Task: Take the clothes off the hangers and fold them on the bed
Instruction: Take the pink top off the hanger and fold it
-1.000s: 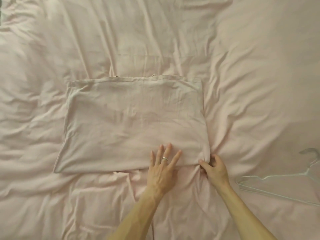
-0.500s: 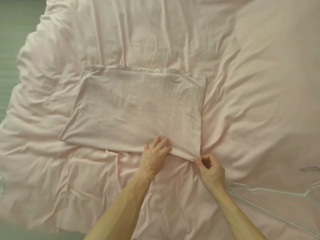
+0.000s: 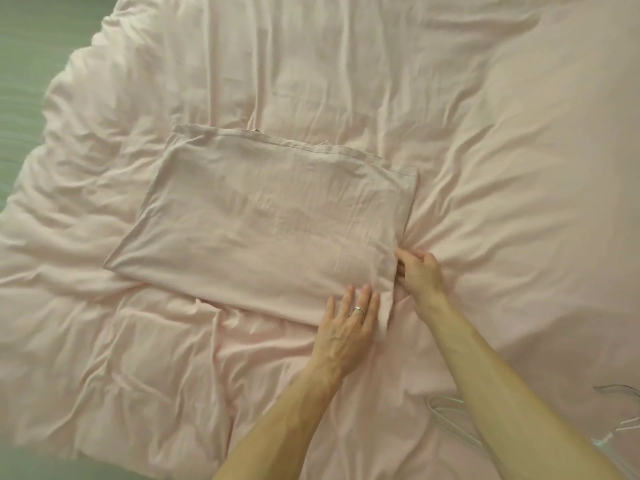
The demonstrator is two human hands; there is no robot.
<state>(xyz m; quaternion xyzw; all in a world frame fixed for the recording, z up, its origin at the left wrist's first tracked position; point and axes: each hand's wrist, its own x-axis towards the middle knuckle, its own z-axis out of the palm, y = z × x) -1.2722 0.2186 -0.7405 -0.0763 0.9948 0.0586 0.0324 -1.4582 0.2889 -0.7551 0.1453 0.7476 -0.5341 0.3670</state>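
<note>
Pinching the right edge of the folded garment (image 3: pixel 270 230), the right hand (image 3: pixel 420 271) curls its fingers round the cloth a little beyond the near right corner. Half a second ago it gripped lower down, at that corner itself, so it has travelled along the edge toward the far side. The left hand (image 3: pixel 349 327) grasps nothing: it lies flat, fingers straight and slightly spread, pressing on the garment's near right part, with a ring (image 3: pixel 359 310) on one finger. In the earlier frame those fingers were bent at the near edge; now they are stretched out over the cloth. Between the two hands the corner of the fabric stands up in a narrow ridge that runs toward the near side.

The garment is pale pink, almost the colour of the bedding, folded into a broad rectangle with a stitched hem along its far edge. Soft creases cross its surface, and its left corner points toward the near left. It lies about the middle of the bed (image 3: pixel 519 168), on rumpled pink covers. A pale wire hanger (image 3: pixel 446 403) lies on the covers at the near right, mostly hidden behind the right forearm. Green floor (image 3: pixel 31 64) shows at the far left.
</note>
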